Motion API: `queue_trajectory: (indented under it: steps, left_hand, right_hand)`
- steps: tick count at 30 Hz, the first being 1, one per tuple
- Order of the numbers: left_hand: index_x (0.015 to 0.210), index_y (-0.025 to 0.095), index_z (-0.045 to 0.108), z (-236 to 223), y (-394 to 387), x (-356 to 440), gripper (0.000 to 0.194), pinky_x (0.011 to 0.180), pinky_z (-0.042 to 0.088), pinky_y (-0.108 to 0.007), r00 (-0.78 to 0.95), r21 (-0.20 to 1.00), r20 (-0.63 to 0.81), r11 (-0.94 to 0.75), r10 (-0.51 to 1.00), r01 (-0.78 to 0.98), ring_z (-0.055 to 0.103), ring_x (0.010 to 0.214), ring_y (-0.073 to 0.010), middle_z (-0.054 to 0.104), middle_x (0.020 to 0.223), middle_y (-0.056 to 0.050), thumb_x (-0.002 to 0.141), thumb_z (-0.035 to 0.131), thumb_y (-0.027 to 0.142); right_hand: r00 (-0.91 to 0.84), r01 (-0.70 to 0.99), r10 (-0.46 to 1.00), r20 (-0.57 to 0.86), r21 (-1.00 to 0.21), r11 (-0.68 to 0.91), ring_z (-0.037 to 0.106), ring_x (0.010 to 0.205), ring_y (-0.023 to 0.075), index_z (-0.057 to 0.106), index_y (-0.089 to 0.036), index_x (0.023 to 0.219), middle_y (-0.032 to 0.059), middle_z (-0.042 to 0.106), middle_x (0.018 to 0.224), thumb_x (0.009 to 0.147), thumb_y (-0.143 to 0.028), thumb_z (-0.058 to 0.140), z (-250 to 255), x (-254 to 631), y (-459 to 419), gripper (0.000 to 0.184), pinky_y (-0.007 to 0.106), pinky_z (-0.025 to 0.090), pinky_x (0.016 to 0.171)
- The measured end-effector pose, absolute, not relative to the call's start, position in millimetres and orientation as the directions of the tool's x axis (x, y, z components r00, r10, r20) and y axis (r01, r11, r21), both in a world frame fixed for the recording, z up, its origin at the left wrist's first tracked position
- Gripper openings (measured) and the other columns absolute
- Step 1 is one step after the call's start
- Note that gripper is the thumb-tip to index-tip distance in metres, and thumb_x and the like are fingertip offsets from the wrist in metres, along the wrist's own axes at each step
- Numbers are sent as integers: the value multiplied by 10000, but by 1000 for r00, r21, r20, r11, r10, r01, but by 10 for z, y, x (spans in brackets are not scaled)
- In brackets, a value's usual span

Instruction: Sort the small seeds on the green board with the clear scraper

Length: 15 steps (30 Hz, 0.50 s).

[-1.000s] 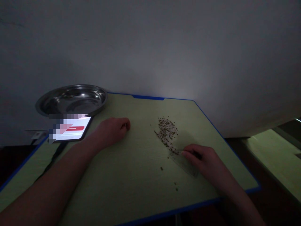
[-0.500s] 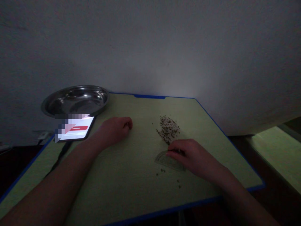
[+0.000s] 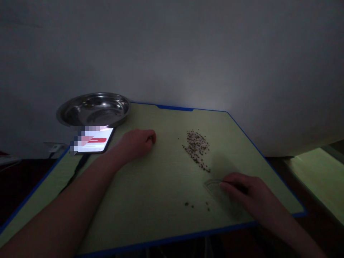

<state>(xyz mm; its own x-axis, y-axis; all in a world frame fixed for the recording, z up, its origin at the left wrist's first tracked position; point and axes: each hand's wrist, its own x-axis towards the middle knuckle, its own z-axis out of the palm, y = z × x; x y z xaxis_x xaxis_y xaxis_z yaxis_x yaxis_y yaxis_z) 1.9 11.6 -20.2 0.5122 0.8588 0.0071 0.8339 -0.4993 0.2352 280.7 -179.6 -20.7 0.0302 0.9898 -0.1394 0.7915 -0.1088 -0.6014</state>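
My right hand (image 3: 248, 191) pinches the edge of a clear protractor (image 3: 211, 184) between thumb and fingers, low over the right front of the table. Much of the protractor is faint and hard to make out. Beyond it lies a scattered heap of small dark and pale grains (image 3: 197, 145), with a thin trail leading toward my right hand. Several loose dark grains (image 3: 186, 204) are nearer the front edge. My left hand (image 3: 137, 142) rests on the table left of the heap, fingers curled into a loose fist, and nothing shows in it.
A steel basin (image 3: 123, 116) stands at the back left. In front of it a lit phone (image 3: 98, 145) leans or lies by my left forearm, with a dark cable or strap (image 3: 76, 170) below. The table (image 3: 161, 186) has a blue rim, and a wall (image 3: 172, 53) rises behind it.
My right hand has drawn the protractor away from the heap, to the right and toward me. A trail of grains now shows where the hand was. The left hand stays curled; the view has shifted slightly.
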Motion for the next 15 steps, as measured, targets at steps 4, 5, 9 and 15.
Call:
queue_trajectory:
  steps: [4, 5, 9, 15]
  left_hand:
    - [852, 216, 640, -217, 119, 12, 289, 647, 406, -299, 506, 232, 16, -495, 863, 837, 596, 723, -187, 687, 849, -47, 758, 367, 229]
    - [849, 216, 641, -218, 119, 10, 289, 647, 407, -297, 506, 231, 17, -495, 863, 837, 596, 721, -184, 687, 849, -46, 758, 367, 227]
    - [859, 213, 645, -208, 112, 10, 295, 649, 407, -292, 508, 234, 18, -498, 861, 835, 597, 728, -182, 690, 858, -44, 756, 368, 219]
    - [860, 208, 650, -188, 95, 17, 294, 634, 396, -298, 507, 241, 9, -494, 862, 835, 600, 739, -196, 689, 860, -50, 751, 376, 218]
  right_hand:
    - [94, 776, 981, -170, -605, -179, 531, 519, 136, 621, -200, 718, -17, 569, 550, 883, -413, 469, -323, 2616, -1874, 309, 258, 378, 499]
    - [81, 776, 984, -156, -609, -161, 534, 517, 135, 624, -201, 720, -17, 574, 552, 882, -401, 475, -331, 2542, -1855, 298, 260, 376, 502]
    - [-52, 806, 995, -84, -592, -8, 582, 592, 147, 653, -204, 749, 5, 648, 645, 879, -343, 510, -293, 2296, -1691, 238, 273, 395, 565]
    - [-300, 816, 951, -73, -536, 217, 611, 650, 141, 692, -209, 810, 4, 690, 721, 884, -310, 539, -175, 2159, -1494, 198, 257, 400, 598]
